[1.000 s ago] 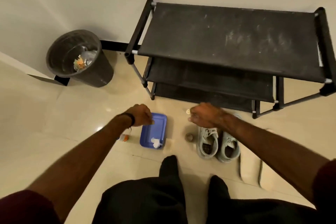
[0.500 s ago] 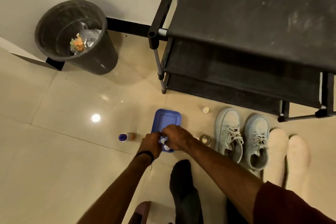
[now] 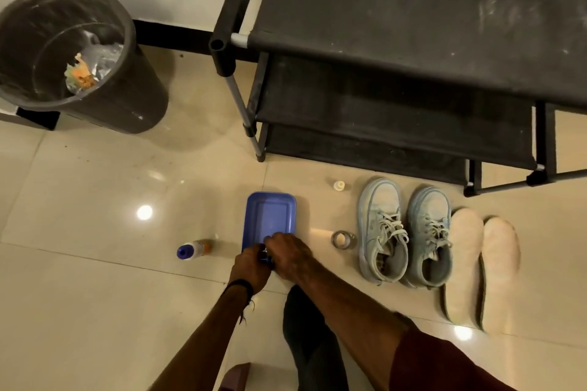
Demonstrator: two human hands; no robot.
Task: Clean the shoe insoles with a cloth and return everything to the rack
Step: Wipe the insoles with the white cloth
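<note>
Both hands are seen together at the near end of a blue tray (image 3: pixel 269 216) that lies on the tiled floor (image 3: pixel 79 295). The left hand (image 3: pixel 249 267) and the right hand (image 3: pixel 290 255) have their fingers curled around something small at the tray's edge, but what is held cannot be told. A pair of pale blue shoes (image 3: pixel 403 232) stands to the right of the tray, in front of the black rack (image 3: pixel 413 25). Two pale insoles (image 3: pixel 482 267) are laid side by side just right of the shoes. A small bottle with a blue cap (image 3: pixel 192 250) is lying left of the tray. A dark bin (image 3: pixel 79 57) stands near the wall.
</note>
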